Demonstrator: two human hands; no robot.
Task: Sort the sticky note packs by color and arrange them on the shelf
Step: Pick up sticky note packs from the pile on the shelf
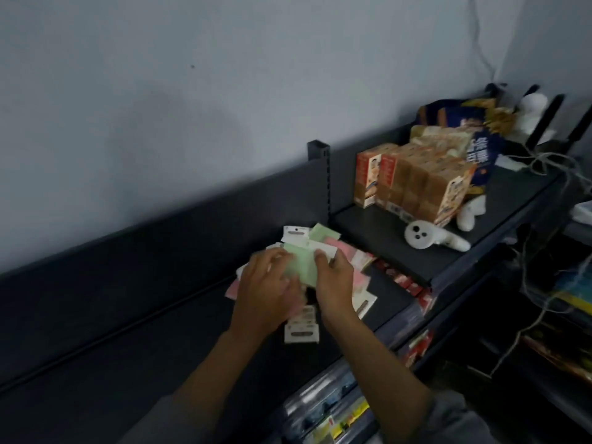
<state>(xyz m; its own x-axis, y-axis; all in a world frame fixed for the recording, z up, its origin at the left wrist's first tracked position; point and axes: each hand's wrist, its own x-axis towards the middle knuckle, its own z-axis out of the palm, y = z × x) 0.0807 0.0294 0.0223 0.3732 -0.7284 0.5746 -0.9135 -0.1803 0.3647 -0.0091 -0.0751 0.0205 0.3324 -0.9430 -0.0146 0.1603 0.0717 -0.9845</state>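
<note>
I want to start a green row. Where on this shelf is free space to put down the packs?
Bare shelf lies left of the left hand, between the back panel and the front edge. It is crowded around the pile of packs, where both hands hold a green pack, right hand included. The raised shelf carries orange boxes and a white controller.

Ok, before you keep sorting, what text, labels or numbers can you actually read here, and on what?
Blue snack bag: large white Chinese characters, too blurred to quote.
Orange cartons: print and a pictured figure, unreadable.
Sticky note packs: white header cards with a dark strip, text too small.
Lower-shelf labels: yellow tags, blurred.
Nothing is legible enough to quote.
</note>
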